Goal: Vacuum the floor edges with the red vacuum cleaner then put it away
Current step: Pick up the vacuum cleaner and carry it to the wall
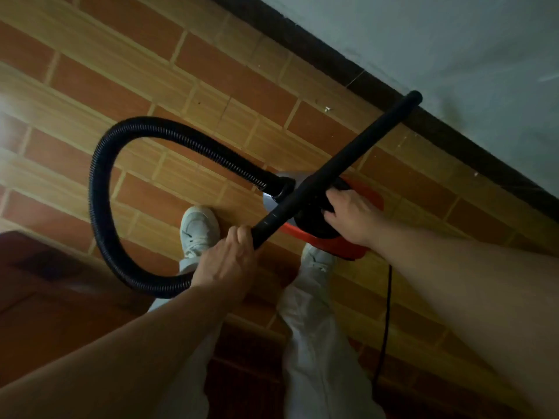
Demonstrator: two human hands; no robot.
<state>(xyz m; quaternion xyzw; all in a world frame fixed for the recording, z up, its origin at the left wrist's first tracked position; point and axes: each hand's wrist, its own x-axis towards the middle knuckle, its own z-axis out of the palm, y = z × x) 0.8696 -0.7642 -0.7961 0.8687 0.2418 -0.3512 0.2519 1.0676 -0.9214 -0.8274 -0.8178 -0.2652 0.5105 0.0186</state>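
The left hand (225, 261) is closed around the near end of a straight, matte black plastic wand (338, 169), which runs diagonally up to the right until its rounded tip meets the dark brown skirting strip (378, 86) at the foot of a pale painted wall (453, 34). A ribbed black flexible hose (104, 164) loops out to the left in a wide curve and plugs into the pale grey top of the round red vacuum cleaner (354, 247), which stands on the floor just right of centre, beside the white sneakers (198, 228). The right hand (352, 217) grips the black handle on top of the canister. A thin black cord (385, 322) trails near from it. The floor (211, 74) is glossy brick-patterned tile in red-brown and tan.
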